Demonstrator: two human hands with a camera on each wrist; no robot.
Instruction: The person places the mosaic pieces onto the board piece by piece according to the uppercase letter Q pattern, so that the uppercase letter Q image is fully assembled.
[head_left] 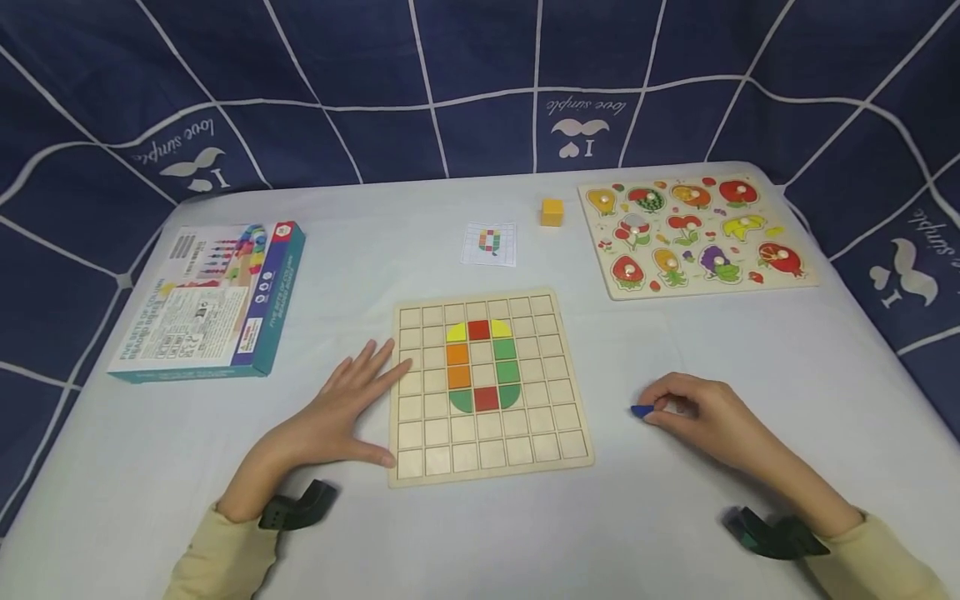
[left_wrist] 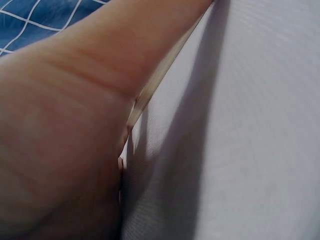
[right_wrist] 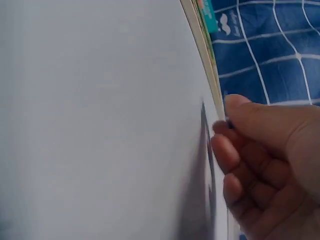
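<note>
A square wooden grid board (head_left: 540,450) lies on the table, with red, orange, green and yellow tiles set in a ring on it. My left hand (head_left: 341,417) rests at the board's left edge, fingers spread and straight, the thumb at the near left corner. In the left wrist view that hand (left_wrist: 70,125) covers most of the board's edge. To the right of the board, my right hand (head_left: 701,417) pinches a small blue tile (head_left: 641,411) between thumb and fingers. The right wrist view shows the right hand (right_wrist: 270,160) with its other fingers curled; the tile is mostly hidden there.
Beyond the board lies a small pattern card (head_left: 489,244) with a coloured ring printed on it, and a yellow-orange cube (head_left: 552,212) beside it. A wooden fruit puzzle (head_left: 652,287) lies at the back right. On the left is a teal-sided game box (head_left: 210,304).
</note>
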